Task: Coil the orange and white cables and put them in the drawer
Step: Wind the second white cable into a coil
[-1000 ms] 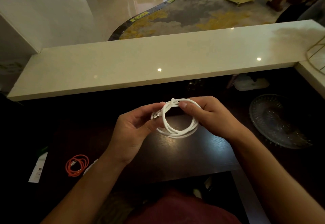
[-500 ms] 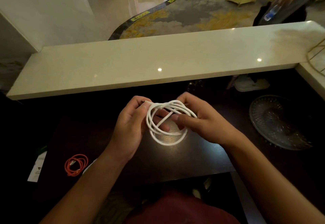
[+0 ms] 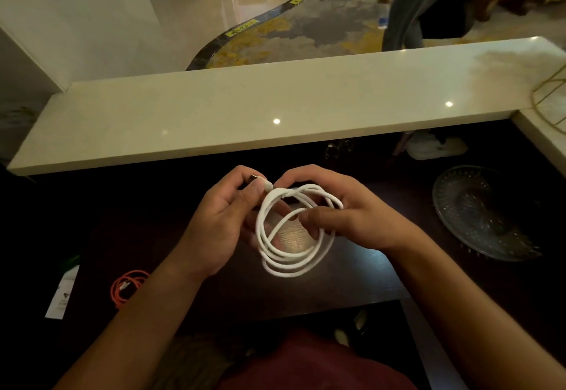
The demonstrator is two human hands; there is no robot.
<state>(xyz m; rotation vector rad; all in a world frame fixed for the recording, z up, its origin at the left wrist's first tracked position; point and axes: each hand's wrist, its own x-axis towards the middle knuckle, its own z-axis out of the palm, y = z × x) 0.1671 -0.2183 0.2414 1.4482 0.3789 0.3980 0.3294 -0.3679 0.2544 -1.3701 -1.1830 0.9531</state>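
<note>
the white cable (image 3: pixel 294 230) coil has loosened from a tight ring a second ago into wider, uneven loops at the frame's centre, above the dark worktop (image 3: pixel 352 285). the left hand (image 3: pixel 223 221) now pinches the plug end, while the right hand (image 3: pixel 346 215) grips the loops; likely the end is being tucked to lock the coil. the orange cable (image 3: pixel 128 287) lies coiled at lower left. the glass dish (image 3: pixel 477 212) at right looks empty; no drawer is visible.
</note>
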